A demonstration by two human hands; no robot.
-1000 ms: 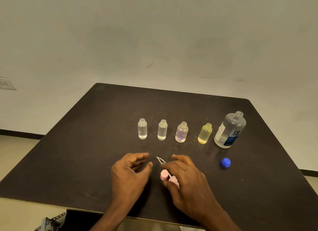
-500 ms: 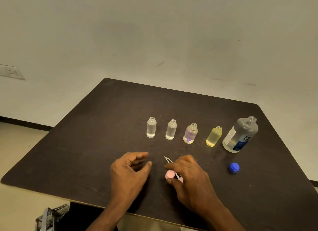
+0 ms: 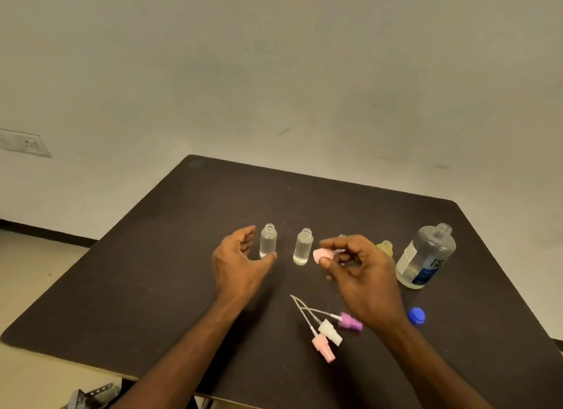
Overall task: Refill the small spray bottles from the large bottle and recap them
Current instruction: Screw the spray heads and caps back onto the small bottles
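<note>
Several small uncapped bottles stand in a row on the dark table (image 3: 158,274). The leftmost clear bottle (image 3: 268,241) has my left hand (image 3: 239,264) open and curled around it, thumb near its base. A second clear bottle (image 3: 303,246) stands beside it. My right hand (image 3: 358,268) pinches a pink spray cap (image 3: 322,254) just right of that bottle and hides most of a third bottle. A yellow bottle (image 3: 385,247) peeks out behind it. The large clear bottle (image 3: 426,256) with a blue label stands uncapped at the right.
Three spray caps with dip tubes lie near the front: purple (image 3: 350,321), white (image 3: 330,332), pink (image 3: 323,347). The blue cap (image 3: 416,315) of the large bottle lies at the right. A metal object (image 3: 91,396) shows below the table's front edge.
Both hands have risen from the near table toward the bottle row. My right hand lifted a pink spray cap, leaving three caps behind. My left hand reached the leftmost bottle.
</note>
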